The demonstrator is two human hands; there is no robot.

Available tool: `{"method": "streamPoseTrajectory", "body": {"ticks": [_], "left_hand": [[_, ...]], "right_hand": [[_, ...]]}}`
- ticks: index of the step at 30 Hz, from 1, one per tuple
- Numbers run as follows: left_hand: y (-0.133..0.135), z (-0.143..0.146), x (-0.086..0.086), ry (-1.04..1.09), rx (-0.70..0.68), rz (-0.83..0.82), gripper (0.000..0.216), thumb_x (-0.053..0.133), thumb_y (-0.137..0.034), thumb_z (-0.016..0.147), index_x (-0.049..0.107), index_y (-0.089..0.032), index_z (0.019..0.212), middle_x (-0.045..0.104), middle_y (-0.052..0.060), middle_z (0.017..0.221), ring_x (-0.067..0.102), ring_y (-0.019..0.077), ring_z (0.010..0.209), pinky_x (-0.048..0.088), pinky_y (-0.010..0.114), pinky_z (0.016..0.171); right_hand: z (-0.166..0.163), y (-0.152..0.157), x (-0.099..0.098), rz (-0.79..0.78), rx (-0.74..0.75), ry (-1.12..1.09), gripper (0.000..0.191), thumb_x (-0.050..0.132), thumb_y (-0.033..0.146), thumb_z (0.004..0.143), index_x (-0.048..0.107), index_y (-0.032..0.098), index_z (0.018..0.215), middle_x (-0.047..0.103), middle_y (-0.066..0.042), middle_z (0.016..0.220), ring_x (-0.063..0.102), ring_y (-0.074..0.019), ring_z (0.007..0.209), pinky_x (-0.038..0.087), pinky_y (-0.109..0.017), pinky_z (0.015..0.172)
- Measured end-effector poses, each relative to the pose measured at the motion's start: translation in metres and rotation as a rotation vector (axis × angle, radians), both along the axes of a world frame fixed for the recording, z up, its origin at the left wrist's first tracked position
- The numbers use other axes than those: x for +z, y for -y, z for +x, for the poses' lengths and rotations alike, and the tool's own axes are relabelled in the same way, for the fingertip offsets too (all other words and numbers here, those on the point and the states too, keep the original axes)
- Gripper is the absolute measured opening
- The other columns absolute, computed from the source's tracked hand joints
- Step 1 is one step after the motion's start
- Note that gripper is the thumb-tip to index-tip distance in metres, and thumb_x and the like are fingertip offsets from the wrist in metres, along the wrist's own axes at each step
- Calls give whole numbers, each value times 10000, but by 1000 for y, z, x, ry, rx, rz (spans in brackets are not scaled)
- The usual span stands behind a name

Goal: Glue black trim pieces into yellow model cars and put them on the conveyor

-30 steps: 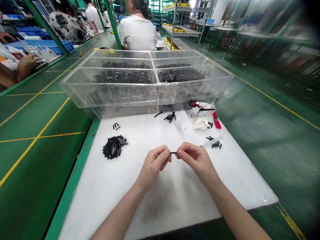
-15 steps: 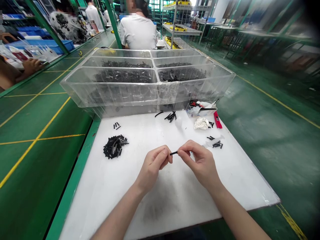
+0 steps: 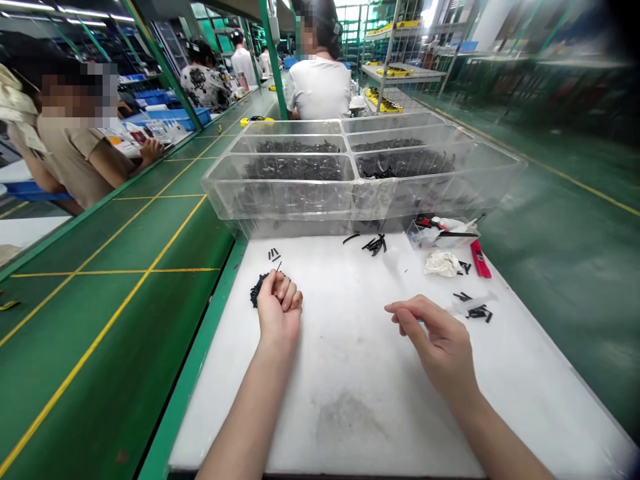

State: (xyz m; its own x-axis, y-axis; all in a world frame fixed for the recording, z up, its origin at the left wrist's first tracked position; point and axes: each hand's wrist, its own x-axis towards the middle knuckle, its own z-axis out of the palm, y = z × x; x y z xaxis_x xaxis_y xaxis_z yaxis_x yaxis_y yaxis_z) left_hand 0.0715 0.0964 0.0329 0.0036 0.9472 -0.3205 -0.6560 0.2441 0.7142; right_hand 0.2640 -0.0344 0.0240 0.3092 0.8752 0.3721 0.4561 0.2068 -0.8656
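Observation:
My left hand (image 3: pixel 279 307) lies over a pile of short black sticks (image 3: pixel 257 291) at the left of the white board (image 3: pixel 350 400). Its fingers are curled shut, and a thin black stick (image 3: pixel 279 267) pokes up from between the fingertips. My right hand (image 3: pixel 436 337) hovers above the middle of the board with its fingers loosely bent and apart; nothing shows in it. A few black sticks (image 3: pixel 274 254) lie just beyond the pile.
Clear plastic bins (image 3: pixel 350 193) holding black parts stand at the board's far edge. A small clear tray (image 3: pixel 440 233), a white rag (image 3: pixel 442 263), a red tool (image 3: pixel 479 257) and loose black pieces (image 3: pixel 477 311) lie at right. People work along the green bench.
My hands have parted. The left one has gone left to the pile with the black stick; the right one has let go and opened. The camera has turned left.

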Motion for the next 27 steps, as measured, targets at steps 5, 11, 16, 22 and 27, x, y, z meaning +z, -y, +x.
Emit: {"method": "streamPoseTrajectory", "body": {"ticks": [5, 11, 16, 22, 27], "left_hand": [[-4, -7, -6, 74, 103, -102, 340, 373, -219, 980, 365, -203, 641, 267, -116, 382, 192, 39, 289, 169, 196, 358], [8, 8, 2, 129, -64, -136, 444, 273, -352, 1030, 385, -190, 633, 278, -96, 409, 187, 40, 312, 180, 192, 374], [43, 37, 3, 21, -615, -50, 657, 259, -717, 921, 582, -146, 878, 278, -102, 419, 103, 53, 376, 117, 211, 410], [70, 53, -11, -293, -912, 84, 686, 217, -818, 844, 518, -205, 912, 319, -82, 534, 157, 81, 472, 125, 245, 473], [74, 54, -21, -455, -941, 137, 691, 171, -791, 868, 546, -212, 892, 388, -38, 657, 249, 107, 539, 181, 275, 511]], "right_hand": [[-2, 0, 0, 13, 7, 45, 176, 560, 272, 938, 717, 231, 869, 605, 0, 661, 519, -122, 546, 440, -290, 553], [-2, 0, -2, 1, 31, 97, 167, 560, 255, 937, 713, 229, 876, 583, 13, 628, 506, -119, 538, 432, -278, 532], [-8, -3, 2, 62, 80, 151, 146, 574, 205, 916, 716, 223, 892, 585, 5, 654, 492, -118, 557, 423, -274, 533], [-13, -7, -2, -72, 187, 204, 7, 649, 220, 859, 656, 222, 861, 552, -8, 778, 509, -114, 599, 461, -273, 565], [-8, -7, -3, -231, 297, 215, 69, 609, 178, 858, 588, 219, 806, 580, -20, 841, 544, -135, 670, 476, -291, 623]]}}
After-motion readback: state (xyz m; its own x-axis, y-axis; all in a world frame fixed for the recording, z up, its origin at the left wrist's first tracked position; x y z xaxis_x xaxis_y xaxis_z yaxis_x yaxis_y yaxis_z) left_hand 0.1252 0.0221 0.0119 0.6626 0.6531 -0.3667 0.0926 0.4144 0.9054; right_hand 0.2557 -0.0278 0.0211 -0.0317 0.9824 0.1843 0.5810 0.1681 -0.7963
